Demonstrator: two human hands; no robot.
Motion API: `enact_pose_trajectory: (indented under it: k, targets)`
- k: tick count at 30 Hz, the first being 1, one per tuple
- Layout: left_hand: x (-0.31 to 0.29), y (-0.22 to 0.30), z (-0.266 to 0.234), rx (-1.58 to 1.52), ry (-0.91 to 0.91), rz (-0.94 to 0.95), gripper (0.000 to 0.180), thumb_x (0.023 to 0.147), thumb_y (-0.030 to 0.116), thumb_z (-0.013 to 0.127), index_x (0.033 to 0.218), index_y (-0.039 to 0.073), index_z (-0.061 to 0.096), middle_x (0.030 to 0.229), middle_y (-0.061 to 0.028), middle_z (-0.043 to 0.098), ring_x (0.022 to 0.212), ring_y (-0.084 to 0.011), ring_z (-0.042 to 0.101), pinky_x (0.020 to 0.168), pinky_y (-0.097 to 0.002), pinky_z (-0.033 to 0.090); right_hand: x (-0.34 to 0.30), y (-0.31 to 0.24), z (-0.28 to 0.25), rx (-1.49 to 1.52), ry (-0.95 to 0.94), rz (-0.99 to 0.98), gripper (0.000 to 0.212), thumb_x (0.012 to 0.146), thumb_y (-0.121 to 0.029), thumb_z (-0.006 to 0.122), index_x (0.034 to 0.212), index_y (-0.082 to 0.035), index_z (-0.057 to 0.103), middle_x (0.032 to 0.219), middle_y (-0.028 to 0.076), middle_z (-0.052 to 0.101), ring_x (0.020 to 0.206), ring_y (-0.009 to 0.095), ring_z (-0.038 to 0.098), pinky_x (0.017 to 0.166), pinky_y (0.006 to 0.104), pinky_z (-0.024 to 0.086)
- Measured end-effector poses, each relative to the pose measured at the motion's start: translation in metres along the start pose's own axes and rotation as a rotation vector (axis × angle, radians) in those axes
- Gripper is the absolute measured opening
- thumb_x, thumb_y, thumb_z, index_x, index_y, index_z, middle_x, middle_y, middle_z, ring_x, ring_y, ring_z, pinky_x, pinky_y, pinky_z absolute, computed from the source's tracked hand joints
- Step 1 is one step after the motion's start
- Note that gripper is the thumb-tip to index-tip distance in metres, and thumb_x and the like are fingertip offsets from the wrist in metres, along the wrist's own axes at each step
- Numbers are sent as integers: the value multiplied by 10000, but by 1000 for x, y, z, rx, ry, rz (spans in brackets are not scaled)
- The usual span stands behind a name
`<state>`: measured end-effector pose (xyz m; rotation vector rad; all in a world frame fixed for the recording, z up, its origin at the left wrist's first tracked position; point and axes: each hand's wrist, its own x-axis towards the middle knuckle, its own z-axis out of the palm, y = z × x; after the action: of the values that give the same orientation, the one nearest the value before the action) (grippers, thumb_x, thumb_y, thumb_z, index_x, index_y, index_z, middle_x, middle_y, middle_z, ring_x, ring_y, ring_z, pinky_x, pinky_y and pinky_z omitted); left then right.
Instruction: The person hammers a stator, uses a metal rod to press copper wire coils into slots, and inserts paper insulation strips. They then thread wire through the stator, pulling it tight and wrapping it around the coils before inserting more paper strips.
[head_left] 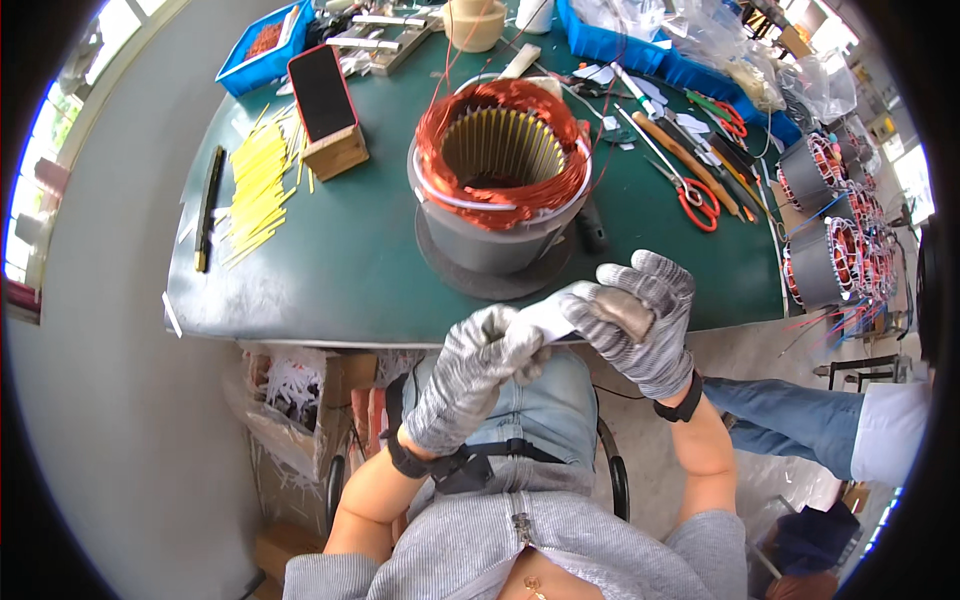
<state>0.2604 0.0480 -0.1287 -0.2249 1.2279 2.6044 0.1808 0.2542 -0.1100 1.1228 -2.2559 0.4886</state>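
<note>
1. A person in grey knitted gloves is sitting at a green table, facing a grey stator that is standing on a dark round base; I am taking that stator as my landmark.
2. A short white strip is stretching between the two hands, just in front of the stator, on the person's side, over the table's near edge.
3. The left hand is closing its fingers around the strip's left end, nearer the person than the stator.
4. The right hand is pinching the strip's other end, in front of the stator and to its right; its remaining fingers are bending loosely, and I cannot tell how firmly it is gripping.
5. Red-brown copper windings are bulging around the stator's upper rim, while pale yellow liners are lining its bore.
6. Left of the stator, a phone is leaning on a wooden block; farther left, yellow strips are lying in a loose heap beside a narrow dark bar.
7. Right of the stator, red-handled scissors are lying near several long tools. Well beyond them, more wound stators are standing off the table's right edge.
</note>
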Motion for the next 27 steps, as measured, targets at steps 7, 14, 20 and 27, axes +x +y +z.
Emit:
enact_pose_trajectory:
  k: [7, 14, 20, 27]
  targets:
    - [-17, 59, -22, 346, 621, 552, 97, 933, 82, 578, 1000, 85, 508, 826, -8, 537, 695, -52, 478, 600, -209, 435, 25, 54, -24, 431, 154, 481, 267, 896, -222, 653, 1110, -65, 623, 1103, 70, 624, 968, 182, 603, 848, 303, 489]
    - [43, 152, -58, 715, 374, 709, 322, 1002, 248, 466, 1237, 31, 502, 679, -29, 566, 591, -84, 526, 552, -217, 430, 95, 106, -9, 443, -227, -173, 380, 901, -248, 642, 1213, -40, 582, 1121, 78, 630, 986, 157, 590, 856, 324, 490]
    - [113, 193, -58, 1006, 334, 671, 318, 1025, 193, 442, 1291, 75, 570, 821, -19, 644, 653, -72, 586, 612, -203, 491, 193, 200, -61, 1648, 124, 241, 320, 929, -158, 593, 1240, -86, 571, 1266, 75, 585, 1035, 181, 597, 921, 369, 494]
    - [135, 171, -39, 931, -121, 260, 513, 941, 268, 601, 1365, 10, 474, 1218, -66, 592, 1120, -108, 516, 999, -266, 408, 151, 157, 24, 999, -270, 134, 292, 949, -188, 493, 1182, -58, 612, 1270, 79, 585, 1125, 206, 578, 1006, 318, 425]
